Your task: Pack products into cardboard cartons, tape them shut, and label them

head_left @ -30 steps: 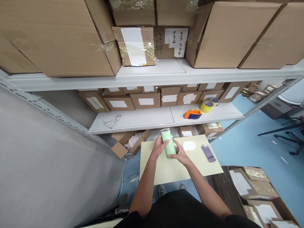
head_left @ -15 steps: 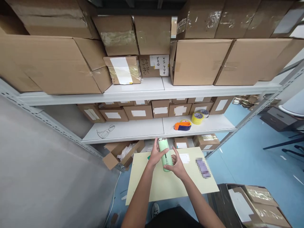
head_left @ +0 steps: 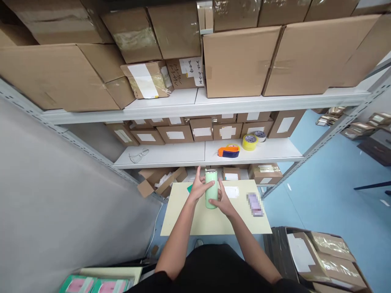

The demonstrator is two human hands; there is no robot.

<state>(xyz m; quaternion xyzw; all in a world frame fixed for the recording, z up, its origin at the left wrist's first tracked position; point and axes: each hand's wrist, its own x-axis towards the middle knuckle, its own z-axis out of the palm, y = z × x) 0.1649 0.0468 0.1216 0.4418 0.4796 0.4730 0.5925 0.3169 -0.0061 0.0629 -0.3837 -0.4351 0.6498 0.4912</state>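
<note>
A mint-green tumbler point(head_left: 211, 191) with a metal rim stands nearly upright between my hands, above a pale yellow board point(head_left: 186, 219). My left hand point(head_left: 200, 188) grips its upper left side, the thumb lying across the front. My right hand point(head_left: 223, 201) holds the lower right side, its thumb near the base. On the board, a white paper label point(head_left: 231, 192) lies just behind my right hand. A small green item point(head_left: 190, 188) shows partly behind my left wrist. A pixelated purple object point(head_left: 254, 204) rests at the board's right.
Behind the board is a white shelf point(head_left: 165, 155) with an orange-and-blue tape dispenser point(head_left: 229, 151), tape rolls point(head_left: 249, 142) and glasses point(head_left: 139, 156). Cartons fill the rack. An open carton point(head_left: 161, 181) stands low at left, a box of parcels point(head_left: 320, 260) at lower right, and pink-and-green packages point(head_left: 94, 285) at lower left.
The tumbler has turned about its axis, so the dark lettering on its front no longer shows. It also stands straighter. The camera view has shifted, bringing the pink-and-green packages into sight.
</note>
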